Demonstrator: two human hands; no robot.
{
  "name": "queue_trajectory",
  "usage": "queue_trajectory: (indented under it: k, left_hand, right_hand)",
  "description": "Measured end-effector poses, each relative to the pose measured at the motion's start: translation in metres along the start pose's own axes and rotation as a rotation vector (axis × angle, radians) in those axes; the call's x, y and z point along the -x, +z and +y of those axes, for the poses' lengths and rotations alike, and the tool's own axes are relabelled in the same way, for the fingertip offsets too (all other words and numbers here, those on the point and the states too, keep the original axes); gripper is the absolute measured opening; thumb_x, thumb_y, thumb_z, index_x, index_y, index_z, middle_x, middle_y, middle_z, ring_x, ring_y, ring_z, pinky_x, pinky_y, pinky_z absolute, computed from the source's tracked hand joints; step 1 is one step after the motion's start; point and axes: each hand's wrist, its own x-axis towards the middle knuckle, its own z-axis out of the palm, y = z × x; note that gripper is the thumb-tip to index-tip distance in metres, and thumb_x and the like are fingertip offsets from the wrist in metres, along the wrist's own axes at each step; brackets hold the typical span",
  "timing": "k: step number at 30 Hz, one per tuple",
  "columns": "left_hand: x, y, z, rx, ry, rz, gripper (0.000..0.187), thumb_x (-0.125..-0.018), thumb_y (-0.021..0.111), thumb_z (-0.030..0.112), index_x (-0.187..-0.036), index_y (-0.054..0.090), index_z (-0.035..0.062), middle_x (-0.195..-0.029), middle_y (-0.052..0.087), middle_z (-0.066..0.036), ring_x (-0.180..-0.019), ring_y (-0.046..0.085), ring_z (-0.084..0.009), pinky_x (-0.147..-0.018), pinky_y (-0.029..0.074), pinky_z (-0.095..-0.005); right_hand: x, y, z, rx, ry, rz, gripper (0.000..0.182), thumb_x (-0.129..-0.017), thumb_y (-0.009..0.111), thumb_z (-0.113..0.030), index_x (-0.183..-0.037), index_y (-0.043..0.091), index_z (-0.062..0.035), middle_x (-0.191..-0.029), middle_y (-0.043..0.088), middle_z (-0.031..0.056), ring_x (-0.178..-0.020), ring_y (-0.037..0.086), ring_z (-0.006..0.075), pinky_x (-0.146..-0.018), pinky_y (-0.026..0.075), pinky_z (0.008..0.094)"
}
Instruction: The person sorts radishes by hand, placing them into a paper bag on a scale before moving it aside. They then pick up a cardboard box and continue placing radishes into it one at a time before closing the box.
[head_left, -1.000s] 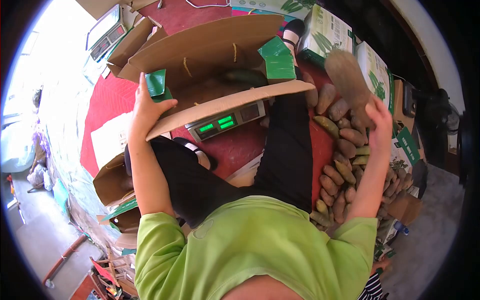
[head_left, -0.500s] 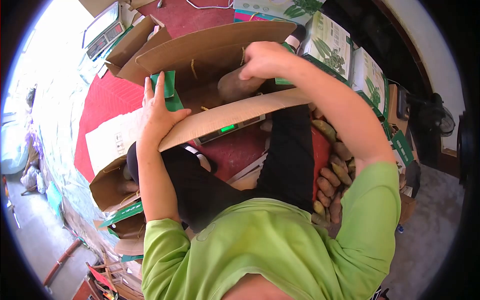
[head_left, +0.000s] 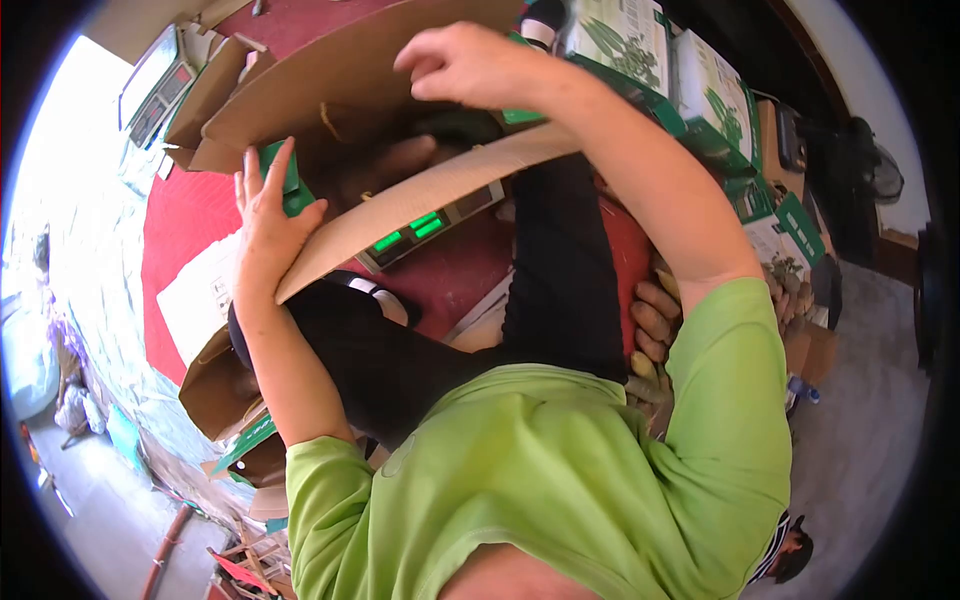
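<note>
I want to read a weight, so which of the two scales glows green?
The scale showing below the open carton that the left hand touches: its displays are lit green. The other scale, at upper left, shows no green glow.

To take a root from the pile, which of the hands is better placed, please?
Probably the right hand: no root shows in it, and the root pile lies on that side. The left hand is spread against the cardboard box's left end.

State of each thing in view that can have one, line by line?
Carton: open
Left hand: spread, touching green flap
Right hand: empty, raised over carton
Near scale: on, display lit green
Tubers: loose, piled
Fan: running or not, cannot tell
</note>
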Motion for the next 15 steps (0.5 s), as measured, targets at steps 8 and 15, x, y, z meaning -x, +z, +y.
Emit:
queue_trajectory:
  k: [8,15]
  left_hand:
    - [-0.005,-0.001,-0.006,-0.01,0.103,-0.027,0.074,-0.07,0.076,0.025,-0.136,0.044,0.0232,-0.145,0.028,-0.023,-0.135,0.023,-0.0396,-0.108,0.025,-0.0458]
    - [-0.011,-0.008,-0.001,0.211,0.0,-0.047,0.054,-0.084,0.066,0.019,-0.133,0.047,0.0104,-0.138,0.041,-0.015,-0.128,0.037,-0.0257,-0.107,0.026,-0.0354]
  right_hand:
    - [0.193,-0.041,0.097,-0.365,0.429,0.568,0.032,-0.086,0.059,-0.014,-0.116,0.058,-0.0041,-0.1,0.065,0.0057,-0.089,0.061,0.0115,-0.074,0.047,0.0245]
    - [0.385,0.096,0.205,-0.248,1.085,0.618,0.029,-0.081,0.06,-0.005,-0.109,0.062,-0.0032,-0.093,0.066,0.0085,-0.082,0.062,0.0168,-0.072,0.048,0.0301]
